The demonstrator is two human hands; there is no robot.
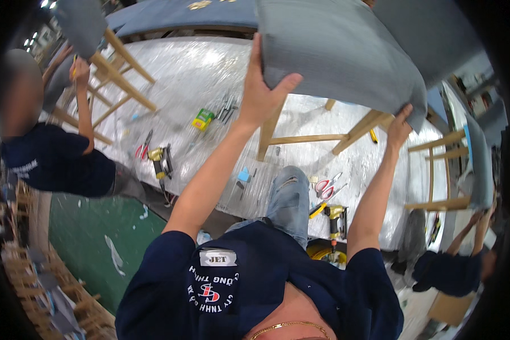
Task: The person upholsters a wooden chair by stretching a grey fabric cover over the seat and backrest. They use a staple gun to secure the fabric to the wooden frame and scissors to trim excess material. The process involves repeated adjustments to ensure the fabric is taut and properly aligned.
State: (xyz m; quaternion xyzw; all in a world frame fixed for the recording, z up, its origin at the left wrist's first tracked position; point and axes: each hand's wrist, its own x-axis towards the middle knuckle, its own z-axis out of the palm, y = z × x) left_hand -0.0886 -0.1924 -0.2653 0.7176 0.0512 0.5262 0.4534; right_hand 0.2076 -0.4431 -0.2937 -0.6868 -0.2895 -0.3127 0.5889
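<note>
A chair with a padded grey fabric seat (340, 54) and pale wooden legs (361, 131) stands before me on the film-covered table. My left hand (262, 96) grips the seat's left front corner, its fingers along the side and its thumb stretched across the front edge. At the right front corner, my right hand (399, 129) is closed round the fabric edge, with some fingertips hidden. The grey backrest (430, 34) rises behind the seat at the upper right.
Red-handled scissors (324, 188), a yellow cutter (318, 210) and a nail gun (336, 222) lie near me. Another nail gun (161, 162) and a green-yellow box (203, 119) are farther left. Co-workers handle chairs at left (62, 153) and right (450, 269).
</note>
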